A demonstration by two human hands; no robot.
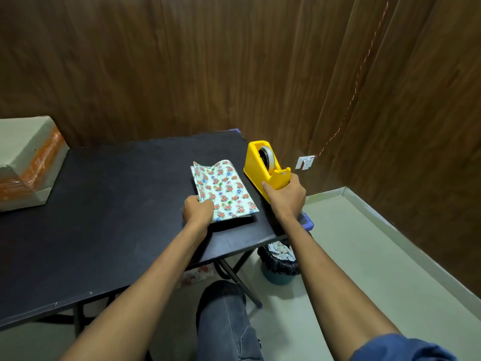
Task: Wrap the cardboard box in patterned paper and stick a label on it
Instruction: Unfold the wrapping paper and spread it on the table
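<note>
1. Nearest the camera, a bent knee in dark jeans [229, 321] sits below the black counter [104, 204], with both bare forearms reaching forward over it.

2. The left hand [197, 210] has its fingers curled round the near left corner of the folded patterned paper [226, 190], which lies flat on the counter towards its right side. The far edge of the paper curls upward, so a quick pull from one corner could crease or tear a sheet, or drag several folded layers along when only one is wanted.

3. The right hand [285, 196] grips the near end of the yellow tape dispenser [265, 168], thumb on one side and fingers on the other. The dispenser sits at the counter's right edge, just beside the paper; a careless shove could tip it off onto the floor or into the lined bin [279, 261] below.

4. Well apart, at the far left of the counter, stands a large cardboard box [26, 162] banded with orange tape, partly out of view. I judge it the thing to be wrapped; nothing covers it yet. The paper's folded size is no guide to whether it will cover the box, so a shortfall is possible.

5. No label is visible anywhere, which may stall the last step.
</note>
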